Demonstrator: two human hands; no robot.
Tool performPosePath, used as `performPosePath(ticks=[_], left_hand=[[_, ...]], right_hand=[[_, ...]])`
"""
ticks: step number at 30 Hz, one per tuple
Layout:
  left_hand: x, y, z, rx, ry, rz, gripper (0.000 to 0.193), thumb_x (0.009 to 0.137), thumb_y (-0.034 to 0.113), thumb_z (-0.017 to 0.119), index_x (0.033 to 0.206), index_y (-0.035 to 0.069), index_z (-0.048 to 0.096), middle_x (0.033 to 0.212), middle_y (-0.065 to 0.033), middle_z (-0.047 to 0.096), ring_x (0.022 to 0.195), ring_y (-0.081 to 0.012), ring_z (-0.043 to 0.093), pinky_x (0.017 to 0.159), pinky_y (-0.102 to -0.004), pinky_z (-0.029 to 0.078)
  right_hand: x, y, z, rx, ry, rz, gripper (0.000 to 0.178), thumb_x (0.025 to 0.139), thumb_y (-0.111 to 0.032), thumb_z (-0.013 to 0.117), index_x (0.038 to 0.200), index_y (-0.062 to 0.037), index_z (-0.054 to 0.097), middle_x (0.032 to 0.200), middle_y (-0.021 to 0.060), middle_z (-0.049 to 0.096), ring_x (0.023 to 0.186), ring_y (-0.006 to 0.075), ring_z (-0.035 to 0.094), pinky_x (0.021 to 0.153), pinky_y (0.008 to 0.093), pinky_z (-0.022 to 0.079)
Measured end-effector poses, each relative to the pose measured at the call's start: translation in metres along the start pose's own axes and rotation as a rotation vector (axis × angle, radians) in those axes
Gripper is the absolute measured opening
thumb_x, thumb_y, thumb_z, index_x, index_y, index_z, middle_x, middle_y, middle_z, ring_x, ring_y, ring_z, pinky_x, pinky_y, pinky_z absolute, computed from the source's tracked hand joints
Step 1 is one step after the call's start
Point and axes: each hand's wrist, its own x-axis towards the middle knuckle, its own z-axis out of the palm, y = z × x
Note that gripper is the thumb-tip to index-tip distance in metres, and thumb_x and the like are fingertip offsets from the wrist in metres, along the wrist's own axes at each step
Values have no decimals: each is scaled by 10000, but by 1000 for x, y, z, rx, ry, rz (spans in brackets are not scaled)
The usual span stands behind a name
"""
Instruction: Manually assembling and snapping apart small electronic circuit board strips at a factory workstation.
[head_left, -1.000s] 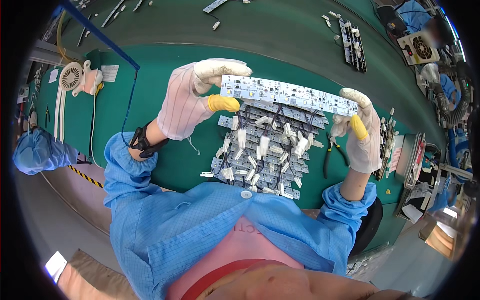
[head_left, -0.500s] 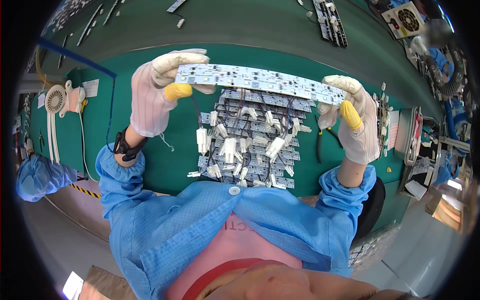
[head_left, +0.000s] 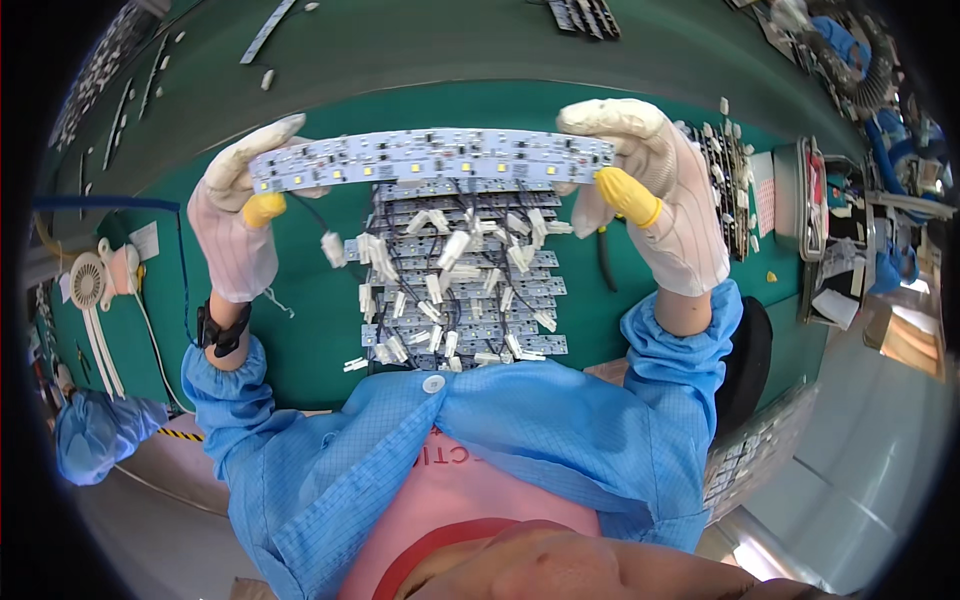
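Observation:
A long white LED circuit board [head_left: 430,157] is held up level between my two gloved hands, its component side showing. My left hand [head_left: 240,205] pinches its left end, the yellow-capped thumb on the front face. Around the right end close the fingers and yellow-capped thumb of my right hand [head_left: 645,185]. A dark cable hangs from the board's left part to a white connector [head_left: 332,249]. Below and behind lies a stack of similar boards [head_left: 545,345] on the green mat, with several white plugs [head_left: 453,249] and dark wires across it. The held board hides the stack's far edge.
Pliers [head_left: 606,262] lie right of the stack. More boards [head_left: 735,190] lie farther right, near a metal tray [head_left: 800,200]. At the left are a small fan [head_left: 88,280] and another person's blue sleeve [head_left: 100,435]. Beyond the mat runs a dark belt [head_left: 400,50] carrying strips.
Both hands and the board have shifted left in the picture, and so has the stack. The board's tilt has changed, with its right end now higher than before. Both hands keep their grip.

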Motion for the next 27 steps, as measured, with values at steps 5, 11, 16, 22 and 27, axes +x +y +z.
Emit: performPosePath(ticks=[5, 11, 16, 22, 27], left_hand=[[4, -1, -1, 137, 58, -37, 721, 816, 531, 640, 1207, -67, 544, 1100, -141, 644, 874, -173, 659, 842, -272, 493], [4, -7, -7, 187, 25, -88, 720, 813, 559, 619, 1192, -51, 565, 1143, -140, 633, 907, -162, 655, 860, -279, 487], [0, -6, -5, 31, 74, 8, 720, 794, 468, 686, 1215, -90, 516, 1201, -190, 595, 877, -187, 666, 811, -281, 529], [-6, 14, 3, -74, 54, -50, 711, 775, 409, 735, 1210, -109, 518, 1072, -174, 635, 816, -173, 663, 740, -256, 538], [-7, 28, 5, -144, -6, -9, 553, 778, 187, 734, 1217, -84, 534, 960, -165, 680, 840, -192, 677, 769, -266, 524]], right_hand=[[-4, -6, 1, 91, -66, 13, 632, 858, -430, 646, 1243, 41, 475, 819, 118, 656, 657, 130, 648, 551, 195, 494], [0, -7, 5, 123, -66, -42, 585, 876, -386, 637, 1239, 44, 479, 832, 124, 654, 672, 125, 653, 560, 203, 506], [2, -4, 1, 26, -43, -9, 576, 857, -376, 664, 1208, 52, 506, 828, 92, 635, 644, 109, 621, 582, 212, 509], [7, -3, 6, -81, 68, 91, 834, 717, -617, 695, 1182, 53, 518, 807, 65, 602, 601, 101, 549, 570, 200, 405], [10, 2, 8, -77, 61, 118, 955, 672, -724, 658, 1216, 42, 482, 785, 40, 595, 595, 93, 549, 523, 197, 398]])
